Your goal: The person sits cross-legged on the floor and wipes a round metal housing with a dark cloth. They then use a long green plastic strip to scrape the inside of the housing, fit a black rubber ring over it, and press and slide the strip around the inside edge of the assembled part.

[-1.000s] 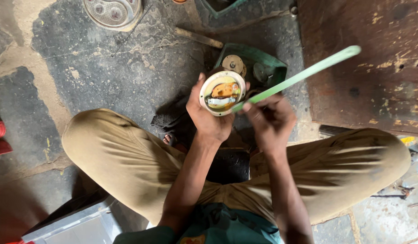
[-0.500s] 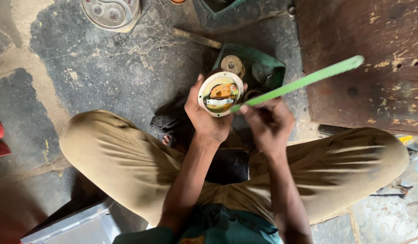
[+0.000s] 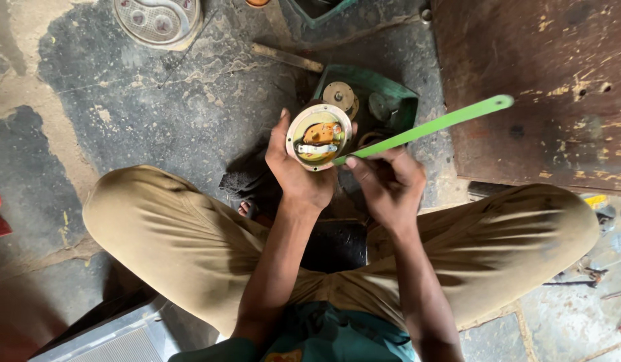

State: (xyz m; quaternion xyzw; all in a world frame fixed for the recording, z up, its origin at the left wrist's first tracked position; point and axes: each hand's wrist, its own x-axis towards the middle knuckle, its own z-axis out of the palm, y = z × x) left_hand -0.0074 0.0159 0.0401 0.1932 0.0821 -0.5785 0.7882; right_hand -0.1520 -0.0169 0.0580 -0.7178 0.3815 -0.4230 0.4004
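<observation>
My left hand point(image 3: 297, 171) grips a round cream-rimmed mechanism point(image 3: 318, 137) with orange and metal parts inside, held face up over my lap. My right hand point(image 3: 385, 182) pinches a long flat green strip point(image 3: 424, 129) near its lower end; the strip's tip touches the mechanism's right rim and the rest slants up to the right. Just beyond both hands lies a green tray point(image 3: 391, 90) with round metal parts in it.
I sit cross-legged in tan trousers on a cracked grey floor. A round dial plate point(image 3: 157, 20) lies far left, a rusty metal bar point(image 3: 287, 58) beyond the tray, a rusted brown board point(image 3: 545, 87) at right. Small tools lie by my right knee point(image 3: 592, 275).
The green strip has tilted slightly lower and its tip stays at the mechanism's rim. Both hands keep their hold, shifted only slightly.
</observation>
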